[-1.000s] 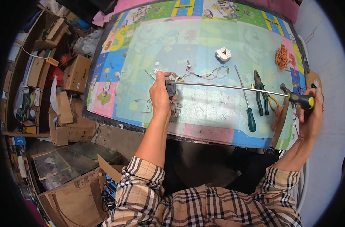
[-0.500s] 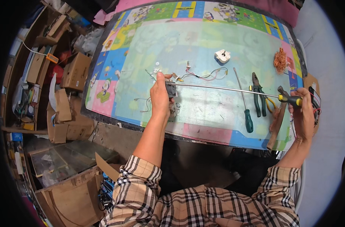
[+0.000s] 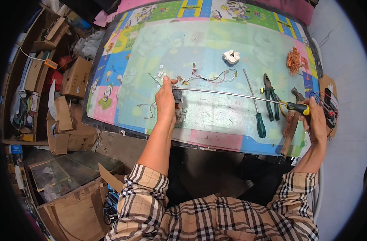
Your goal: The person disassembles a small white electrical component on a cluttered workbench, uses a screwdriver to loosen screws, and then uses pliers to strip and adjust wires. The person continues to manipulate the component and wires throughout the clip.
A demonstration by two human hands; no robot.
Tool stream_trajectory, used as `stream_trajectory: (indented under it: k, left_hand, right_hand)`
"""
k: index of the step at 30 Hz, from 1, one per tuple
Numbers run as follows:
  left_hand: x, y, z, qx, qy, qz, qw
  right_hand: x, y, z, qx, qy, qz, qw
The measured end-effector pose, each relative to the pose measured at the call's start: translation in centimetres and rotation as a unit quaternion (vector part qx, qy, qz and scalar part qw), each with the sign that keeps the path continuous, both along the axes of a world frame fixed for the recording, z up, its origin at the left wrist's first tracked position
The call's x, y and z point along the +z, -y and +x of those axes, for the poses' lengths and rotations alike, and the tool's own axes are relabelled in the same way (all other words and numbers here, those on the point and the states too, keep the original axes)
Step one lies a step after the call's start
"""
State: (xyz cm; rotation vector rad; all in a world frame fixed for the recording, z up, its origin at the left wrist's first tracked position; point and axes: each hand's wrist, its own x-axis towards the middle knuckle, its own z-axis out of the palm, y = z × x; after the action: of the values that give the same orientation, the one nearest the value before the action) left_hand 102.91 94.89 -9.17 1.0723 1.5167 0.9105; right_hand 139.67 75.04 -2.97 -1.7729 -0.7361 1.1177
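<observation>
My left hand [image 3: 166, 100] is closed around a small dark grey part [image 3: 177, 95], mostly hidden by the fingers. A long screwdriver [image 3: 231, 94] with a black and yellow handle lies across the view, its tip meeting the grey part. At the handle's end are the fingers of my right hand [image 3: 317, 120], gripping it. Just beyond my left hand are small white pieces [image 3: 161, 74] and a thin wire bundle [image 3: 211, 79]. A small metallic part [image 3: 181, 114] sits by the left wrist, partly covered.
A green-handled screwdriver [image 3: 260, 120], pliers [image 3: 270, 98] and a hammer [image 3: 291, 130] lie toward the right. Farther back are a white block-shaped part [image 3: 231, 57] and a copper wire tangle [image 3: 293, 61]. Cardboard boxes [image 3: 75, 76] and shelves stand left of the table [image 3: 199, 52].
The view has shifted slightly, so the table things appear a little farther left. My right fingers have changed position at the screwdriver handle's end. My left hand still holds the grey part.
</observation>
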Motion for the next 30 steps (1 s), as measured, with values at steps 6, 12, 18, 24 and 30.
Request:
stream_trajectory:
  k: [6, 12, 18, 24, 30]
  left_hand:
    - [-0.3, 0.1, 0.4, -0.005, -0.009, -0.012, 1.0]
    - [-0.3, 0.4, 0.3, 0.001, -0.022, -0.016, 1.0]
    - [-1.6, 0.1, 0.5, -0.001, 0.001, -0.048, 0.999]
    - [-2.3, 0.2, 0.7, -0.012, -0.008, -0.061, 0.998]
    - [-3.3, 0.3, 1.0, -0.016, 0.031, -0.106, 0.994]
  right_hand:
    - [-0.6, -1.8, -4.1, -0.195, 0.0, 0.323, 0.926]
    - [-1.6, 0.0, 2.4, 0.007, -0.072, 0.041, 0.997]
    - [-1.3, -0.3, -1.1, -0.016, -0.057, 0.27, 0.961]
    - [-2.8, -0.6, 1.5, -0.034, 0.03, 0.044, 0.998]
    - [-1.6, -0.7, 0.2, -0.038, -0.085, 0.205, 0.974]
